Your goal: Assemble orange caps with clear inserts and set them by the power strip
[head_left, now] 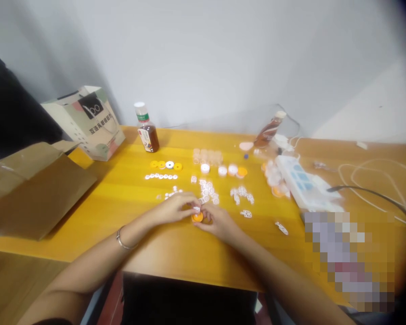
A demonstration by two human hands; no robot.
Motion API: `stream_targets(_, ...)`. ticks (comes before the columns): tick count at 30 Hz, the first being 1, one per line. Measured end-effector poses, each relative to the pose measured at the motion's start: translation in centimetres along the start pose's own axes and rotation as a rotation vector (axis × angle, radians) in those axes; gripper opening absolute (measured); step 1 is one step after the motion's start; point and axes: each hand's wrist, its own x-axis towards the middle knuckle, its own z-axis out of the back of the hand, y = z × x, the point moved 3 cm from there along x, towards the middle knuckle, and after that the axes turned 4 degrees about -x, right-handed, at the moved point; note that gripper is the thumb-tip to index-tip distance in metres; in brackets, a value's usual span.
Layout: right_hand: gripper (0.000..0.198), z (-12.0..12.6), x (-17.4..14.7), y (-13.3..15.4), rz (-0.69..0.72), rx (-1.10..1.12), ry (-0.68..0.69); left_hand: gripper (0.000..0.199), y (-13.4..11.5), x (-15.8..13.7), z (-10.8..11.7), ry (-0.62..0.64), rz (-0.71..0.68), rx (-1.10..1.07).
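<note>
Near the front edge of the desk (176, 264), the right hand (219, 221), fingers curled, grips an orange cap (198, 218); the left hand (173, 209), nearly closed, meets its top, though whether it pinches anything I cannot tell. The cap looks unfinished. Toward the back edge, four discs (178, 166) form a row, perhaps done; loose cutouts (206, 186) seem left to use.

We've got bare desk (176, 257) right in front of us, down to its near edge. Ahead, flat white pieces (206, 192) crowd our path, a narrow gap at their right, and clear cups (207, 157) line up behind! Far left, the cardboard box (64, 194) walls us off; right, it's the plastic case (302, 183) and black cable (368, 188) barring us.
</note>
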Motion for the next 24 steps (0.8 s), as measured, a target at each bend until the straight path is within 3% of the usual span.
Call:
stream_targets(13,0.013,-0.2,0.3,-0.2,0.012,-0.016,-0.052,0.013,-0.3,0.0,-0.4,-0.006,-0.075,0.128)
stream_targets(24,0.012,-0.3,0.3,-0.1,-0.001,-0.006,-0.035,0.008,-0.1,-0.2,-1.4,-0.059,-0.051,0.122)
